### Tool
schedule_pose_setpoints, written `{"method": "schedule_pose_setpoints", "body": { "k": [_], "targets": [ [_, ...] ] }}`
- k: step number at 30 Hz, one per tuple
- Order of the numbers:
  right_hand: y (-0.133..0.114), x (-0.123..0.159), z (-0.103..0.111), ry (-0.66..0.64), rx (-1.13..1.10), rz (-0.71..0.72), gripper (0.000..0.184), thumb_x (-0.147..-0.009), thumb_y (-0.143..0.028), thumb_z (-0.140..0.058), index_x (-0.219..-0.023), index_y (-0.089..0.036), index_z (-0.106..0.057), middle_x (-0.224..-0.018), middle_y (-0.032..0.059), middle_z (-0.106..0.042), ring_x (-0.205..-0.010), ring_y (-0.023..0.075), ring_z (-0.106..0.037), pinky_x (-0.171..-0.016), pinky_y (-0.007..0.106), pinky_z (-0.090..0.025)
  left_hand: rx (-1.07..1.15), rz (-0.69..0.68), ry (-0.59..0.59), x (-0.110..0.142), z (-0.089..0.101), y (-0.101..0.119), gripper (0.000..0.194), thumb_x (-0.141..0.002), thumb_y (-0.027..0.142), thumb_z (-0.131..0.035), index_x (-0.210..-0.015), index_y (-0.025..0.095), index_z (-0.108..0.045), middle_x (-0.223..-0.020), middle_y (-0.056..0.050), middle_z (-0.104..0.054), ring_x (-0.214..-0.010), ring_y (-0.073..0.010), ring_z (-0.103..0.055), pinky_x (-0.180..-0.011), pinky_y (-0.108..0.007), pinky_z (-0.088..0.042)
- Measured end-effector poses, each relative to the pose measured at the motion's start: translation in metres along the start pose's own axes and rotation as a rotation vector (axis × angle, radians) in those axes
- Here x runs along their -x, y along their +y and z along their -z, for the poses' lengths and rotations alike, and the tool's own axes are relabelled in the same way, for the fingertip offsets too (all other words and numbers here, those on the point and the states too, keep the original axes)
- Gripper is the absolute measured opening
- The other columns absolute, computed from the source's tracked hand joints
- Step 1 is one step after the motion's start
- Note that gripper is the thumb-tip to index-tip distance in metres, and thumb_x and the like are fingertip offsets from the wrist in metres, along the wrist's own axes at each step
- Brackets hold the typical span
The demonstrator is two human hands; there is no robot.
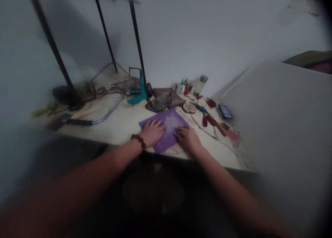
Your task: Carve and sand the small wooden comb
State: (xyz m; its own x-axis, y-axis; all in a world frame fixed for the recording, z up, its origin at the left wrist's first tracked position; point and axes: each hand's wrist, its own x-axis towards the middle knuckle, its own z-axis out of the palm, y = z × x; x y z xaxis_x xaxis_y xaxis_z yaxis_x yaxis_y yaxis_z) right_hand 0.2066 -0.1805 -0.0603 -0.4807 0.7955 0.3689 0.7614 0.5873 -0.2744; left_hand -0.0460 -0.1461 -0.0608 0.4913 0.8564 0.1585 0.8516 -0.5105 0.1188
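Note:
My left hand (153,132), with a brown bead bracelet (138,141) on its wrist, lies flat on a purple sheet (168,134). My right hand (188,138) rests on the sheet's right edge, palm down. Neither hand grips anything, and the sheet's lower part passes under both. A round wood slice (189,107) lies just beyond the sheet. To its right are red-handled pliers (206,120) and a wooden-handled tool (220,128).
A metal bow saw (90,120) with a black grip lies at the left. Further back stand a teal clamp (137,89), a dark pad (166,96), a glass jar (199,86) and a phone (225,111). Black metal poles (138,48) rise at the back. A large grey board (280,110) blocks the right.

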Motion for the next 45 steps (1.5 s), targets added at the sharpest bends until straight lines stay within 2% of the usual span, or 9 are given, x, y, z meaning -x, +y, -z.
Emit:
{"method": "schedule_pose_setpoints", "body": {
  "k": [13,21,25,31,35,37,39,42,45],
  "targets": [
    [-0.004,-0.011,0.016,-0.142,0.037,-0.119,0.021,-0.105,-0.040,-0.079,-0.096,-0.024,-0.089,-0.102,0.0080,-0.082,-0.096,0.0233,-0.069,-0.092,0.035,-0.047,0.018,0.016,-0.003,0.000,0.001,-0.001,0.053,-0.114,0.038,-0.045,-0.163,0.031,-0.063,-0.176,-0.009,-0.052,-0.163,-0.0361,-0.043,-0.133,-0.058,-0.032],
    [0.032,-0.029,0.029,-0.137,0.037,-0.421,0.046,-0.115,-0.041,-0.053,-0.091,-0.019,-0.086,-0.089,0.0081,-0.083,-0.077,0.0198,-0.070,-0.067,0.029,-0.042,0.015,0.022,-0.004,0.001,0.000,-0.002,0.052,-0.114,0.040,-0.044,-0.162,0.029,-0.064,-0.177,-0.009,-0.052,-0.163,-0.0374,-0.043,-0.133,-0.056,-0.033],
    [0.036,-0.026,0.025,-0.105,0.068,-0.496,0.055,-0.117,-0.049,-0.047,-0.093,-0.019,-0.086,-0.089,0.0097,-0.084,-0.077,0.0213,-0.073,-0.065,0.030,-0.042,0.008,0.017,-0.002,0.000,-0.001,-0.002,0.052,-0.114,0.040,-0.044,-0.162,0.030,-0.064,-0.177,-0.009,-0.052,-0.163,-0.0384,-0.044,-0.132,-0.058,-0.033],
    [0.037,-0.017,0.030,-0.097,0.138,-0.412,0.054,-0.116,-0.050,-0.053,-0.089,-0.018,-0.088,-0.094,0.0172,-0.083,-0.093,0.0277,-0.075,-0.084,0.035,-0.049,0.005,0.018,0.002,0.000,0.000,-0.001,0.052,-0.114,0.040,-0.044,-0.161,0.030,-0.064,-0.176,-0.009,-0.053,-0.162,-0.0377,-0.045,-0.132,-0.058,-0.034],
    [0.045,-0.014,0.042,-0.154,0.083,-0.252,0.026,-0.107,-0.029,-0.067,-0.123,-0.025,-0.087,-0.119,0.0094,-0.085,-0.116,0.0261,-0.073,-0.104,0.034,-0.050,0.007,0.020,0.003,0.001,0.000,-0.001,0.053,-0.114,0.040,-0.043,-0.162,0.030,-0.063,-0.177,-0.009,-0.052,-0.163,-0.0370,-0.044,-0.133,-0.058,-0.034],
    [0.045,-0.015,0.044,-0.184,0.053,-0.181,0.042,-0.098,-0.020,-0.074,-0.138,-0.027,-0.082,-0.130,0.0083,-0.083,-0.123,0.0263,-0.071,-0.110,0.035,-0.050,0.007,0.024,0.002,0.001,0.000,-0.001,0.053,-0.115,0.039,-0.043,-0.163,0.030,-0.063,-0.177,-0.009,-0.052,-0.163,-0.0372,-0.044,-0.133,-0.058,-0.034],
    [0.043,-0.017,0.044,-0.206,0.030,-0.141,0.048,-0.095,-0.021,-0.077,-0.142,-0.026,-0.080,-0.132,0.0101,-0.082,-0.122,0.0271,-0.072,-0.108,0.036,-0.052,0.010,0.026,-0.002,0.001,0.000,-0.001,0.053,-0.114,0.040,-0.043,-0.163,0.030,-0.062,-0.177,-0.008,-0.052,-0.163,-0.0369,-0.044,-0.133,-0.057,-0.033],
    [0.040,-0.023,0.040,-0.234,0.003,-0.107,0.038,-0.099,-0.029,-0.077,-0.135,-0.025,-0.083,-0.127,0.0105,-0.082,-0.114,0.0252,-0.073,-0.103,0.034,-0.054,0.021,0.025,-0.013,0.001,0.002,-0.002,0.054,-0.115,0.044,-0.043,-0.163,0.030,-0.063,-0.179,-0.008,-0.048,-0.165,-0.0368,-0.042,-0.134,-0.057,-0.032],
    [0.038,-0.029,0.034,-0.247,-0.006,-0.098,0.030,-0.097,-0.034,-0.081,-0.125,-0.024,-0.085,-0.120,0.0097,-0.082,-0.108,0.0236,-0.072,-0.099,0.033,-0.053,0.036,0.004,-0.032,0.002,0.003,-0.004,0.064,-0.111,0.064,-0.049,-0.165,0.032,-0.060,-0.182,-0.008,-0.044,-0.167,-0.0388,-0.039,-0.134,-0.060,-0.031]
  ]
}}
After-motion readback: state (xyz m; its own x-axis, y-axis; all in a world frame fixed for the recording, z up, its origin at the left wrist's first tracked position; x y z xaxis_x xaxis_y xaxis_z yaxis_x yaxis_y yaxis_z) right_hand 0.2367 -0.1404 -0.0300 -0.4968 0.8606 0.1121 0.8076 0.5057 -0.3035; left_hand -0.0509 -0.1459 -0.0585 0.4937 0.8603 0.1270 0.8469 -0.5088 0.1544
